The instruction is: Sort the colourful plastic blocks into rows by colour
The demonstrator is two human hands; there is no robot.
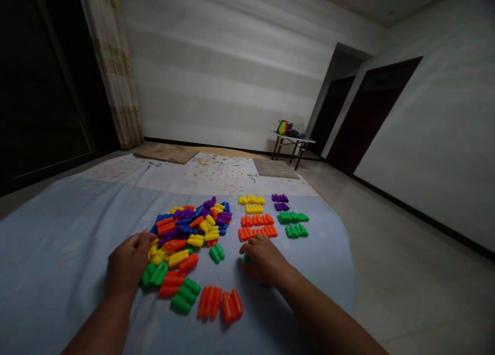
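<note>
A heap of small plastic building blocks [185, 228], in orange, yellow, green, blue and purple, lies on the cloth-covered table. My left hand [129, 262] rests against the heap's left edge, fingers loosely bent and nothing visible in them. To the right of the heap, my right hand [266, 257] curls over a green block [248, 258], mostly hidden under the fingers. Just beyond it are two rows of joined orange blocks [258, 233]. A green pair [217, 253] lies between the heap and my right hand. Joined orange pieces [209, 302] and green ones [185, 296] sit nearest me.
Farther back are yellow rows [251, 200], purple rows [280, 198] and green rows [293, 218]. Two flat boards, one brown [166, 152] and one greyish [275, 168], lie at the table's far side. A small folding table [294, 137] with bags stands by the wall.
</note>
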